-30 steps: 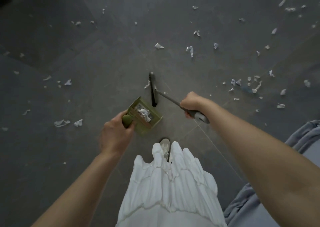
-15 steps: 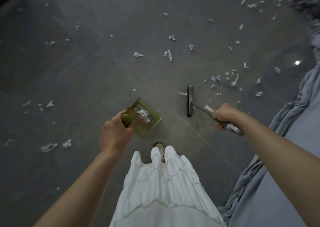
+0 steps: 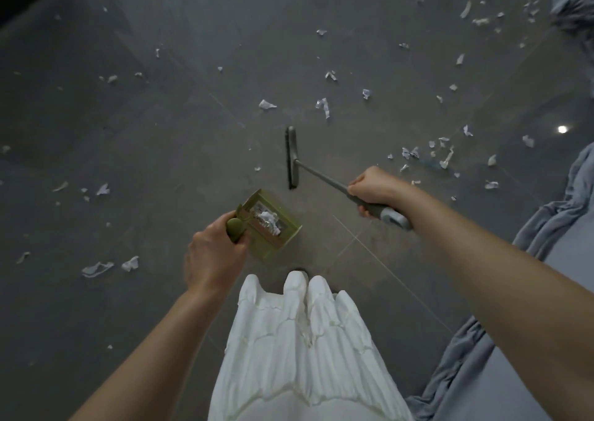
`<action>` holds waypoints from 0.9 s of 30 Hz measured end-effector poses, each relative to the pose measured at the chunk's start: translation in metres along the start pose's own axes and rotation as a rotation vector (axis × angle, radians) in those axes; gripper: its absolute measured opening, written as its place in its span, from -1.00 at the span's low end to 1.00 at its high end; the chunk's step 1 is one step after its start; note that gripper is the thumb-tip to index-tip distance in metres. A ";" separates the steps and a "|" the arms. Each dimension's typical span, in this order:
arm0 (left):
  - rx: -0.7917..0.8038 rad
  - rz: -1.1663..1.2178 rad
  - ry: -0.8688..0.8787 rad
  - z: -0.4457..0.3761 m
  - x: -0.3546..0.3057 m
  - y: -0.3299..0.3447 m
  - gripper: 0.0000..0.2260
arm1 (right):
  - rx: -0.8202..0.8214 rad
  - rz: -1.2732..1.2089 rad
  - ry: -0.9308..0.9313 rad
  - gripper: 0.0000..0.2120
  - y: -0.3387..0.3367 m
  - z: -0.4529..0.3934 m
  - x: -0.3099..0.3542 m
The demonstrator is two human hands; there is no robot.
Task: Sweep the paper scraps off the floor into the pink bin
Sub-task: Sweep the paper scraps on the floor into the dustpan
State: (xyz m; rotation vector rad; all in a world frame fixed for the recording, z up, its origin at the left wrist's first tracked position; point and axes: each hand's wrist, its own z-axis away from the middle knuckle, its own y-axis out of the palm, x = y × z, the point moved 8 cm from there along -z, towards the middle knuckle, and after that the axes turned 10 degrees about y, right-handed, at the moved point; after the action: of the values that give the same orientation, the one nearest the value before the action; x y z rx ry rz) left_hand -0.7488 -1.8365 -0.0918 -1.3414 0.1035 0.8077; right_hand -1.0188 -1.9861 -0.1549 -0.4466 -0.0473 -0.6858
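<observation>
— What lies on the dark, matte tiled floor (image 3: 135, 137)?

— Torn white paper scraps (image 3: 324, 105), crumpled and jagged, thickest at upper right. More sit bunched inside the boxy olive-green plastic dustpan (image 3: 273, 224).

— And the hands?

— The left hand (image 3: 213, 253) wraps the dustpan's rounded handle. The right hand (image 3: 374, 189) is clenched around the grey handle of a slim, flat-headed broom (image 3: 292, 157), whose head rests just beyond the dustpan, apart from it.

— Anything else?

— A pleated white skirt (image 3: 299, 350), and rumpled blue-grey fabric (image 3: 553, 227) at right.
</observation>
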 end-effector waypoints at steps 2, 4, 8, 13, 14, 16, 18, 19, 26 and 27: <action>-0.001 -0.003 -0.007 0.001 0.007 -0.004 -0.71 | 0.032 0.015 -0.037 -0.74 0.021 -0.004 0.027; -0.007 -0.016 -0.018 0.001 0.011 -0.008 -0.72 | 0.058 0.042 -0.067 -0.75 0.040 -0.007 0.051; -0.036 -0.017 -0.068 0.002 0.031 -0.018 -0.75 | 0.152 0.061 -0.083 -0.76 0.083 -0.017 0.088; -0.063 -0.041 -0.092 0.003 0.041 -0.024 -0.73 | 0.199 0.023 -0.032 -0.80 0.107 -0.033 0.101; -0.066 -0.047 -0.092 0.002 0.041 -0.024 -0.72 | 0.198 -0.004 -0.013 -0.86 0.105 -0.036 0.099; -0.061 -0.054 -0.089 0.002 0.040 -0.024 -0.72 | 0.183 -0.093 0.026 -0.89 0.098 -0.043 0.089; -0.050 -0.058 -0.080 0.000 0.037 -0.022 -0.74 | 0.169 -0.163 0.063 -0.88 0.087 -0.050 0.072; -0.040 -0.061 -0.074 0.000 0.034 -0.021 -0.74 | 0.162 -0.186 0.079 -0.88 0.079 -0.053 0.061; 0.014 -0.097 0.018 -0.013 -0.001 -0.004 -0.72 | 0.109 -0.325 0.204 -0.91 0.017 -0.066 -0.027; 0.024 -0.102 0.028 -0.015 -0.008 0.001 -0.72 | 0.096 -0.342 0.212 -0.91 0.007 -0.066 -0.040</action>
State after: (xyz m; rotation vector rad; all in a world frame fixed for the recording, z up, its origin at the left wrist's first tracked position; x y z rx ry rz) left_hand -0.7498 -1.8537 -0.0927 -1.3251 0.0663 0.6998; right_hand -1.0521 -1.9849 -0.2245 -0.2728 0.0449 -1.0601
